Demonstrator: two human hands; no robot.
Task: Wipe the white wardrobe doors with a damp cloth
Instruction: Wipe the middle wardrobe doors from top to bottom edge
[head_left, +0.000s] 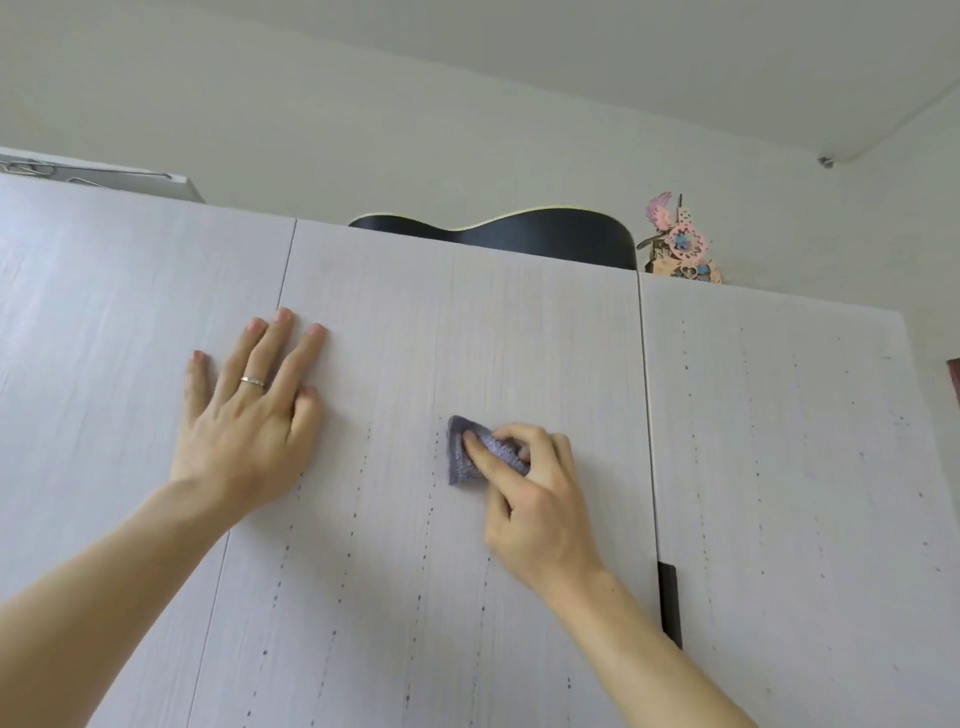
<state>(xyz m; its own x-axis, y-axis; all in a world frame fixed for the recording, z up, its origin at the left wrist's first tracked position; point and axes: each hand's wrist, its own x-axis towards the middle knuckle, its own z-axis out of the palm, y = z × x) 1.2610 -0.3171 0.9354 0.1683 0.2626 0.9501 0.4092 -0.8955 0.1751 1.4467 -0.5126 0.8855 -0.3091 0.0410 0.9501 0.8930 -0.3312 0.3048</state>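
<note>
The white wardrobe's middle door (467, 322) fills the centre of the head view, with dotted dark specks running down its lower part. My right hand (535, 493) grips a small folded grey-purple cloth (465, 457) and presses it against that door. My left hand (249, 410), wearing a ring, rests flat with straight fingers across the seam between the left door (104, 322) and the middle door. The right door (779, 441) also carries specks.
On top of the wardrobe lie a black guitar body (545, 239), a pink wooden ornament (680, 244) and a white board with metal clips (104, 179). A dark handle (669, 603) sits on the seam at the right. Ceiling and wall are above.
</note>
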